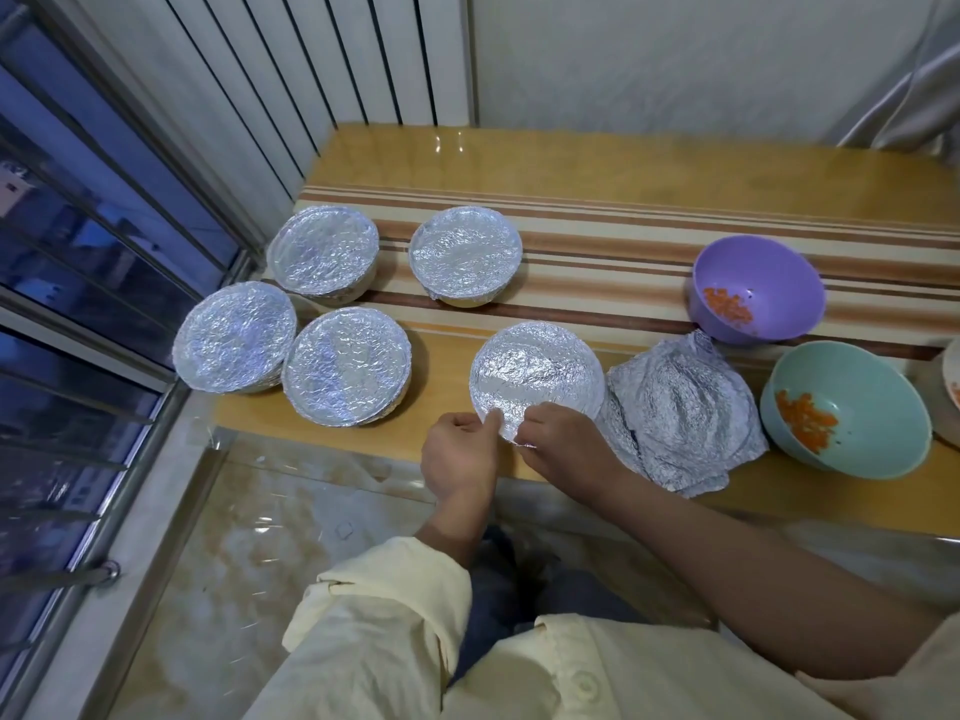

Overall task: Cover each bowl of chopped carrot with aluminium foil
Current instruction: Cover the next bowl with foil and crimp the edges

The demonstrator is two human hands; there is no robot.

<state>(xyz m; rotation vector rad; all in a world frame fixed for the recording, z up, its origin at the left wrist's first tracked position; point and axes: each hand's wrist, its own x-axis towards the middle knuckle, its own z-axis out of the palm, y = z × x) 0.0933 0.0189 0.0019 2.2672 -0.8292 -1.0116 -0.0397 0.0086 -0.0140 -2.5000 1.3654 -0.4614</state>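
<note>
Cream sleeve point(384, 605) is hanging nearest us. We are pinching near rim of foil-covered bowl point(537, 379) with both grips: left grip point(460, 454) is curling onto foil edge, right grip point(563, 444) is clamping same edge just beside it. Bowl is sitting on worktop point(519, 158) just beyond grips. Crumpled foil sheet point(680, 413) is lying just right of right grip. Further right, teal bowl point(883, 402) and purple bowl point(763, 272) are standing uncovered, chopped carrot point(805, 420) showing inside. Four covered bowls point(347, 366) are sitting left of left grip and beyond.
</note>
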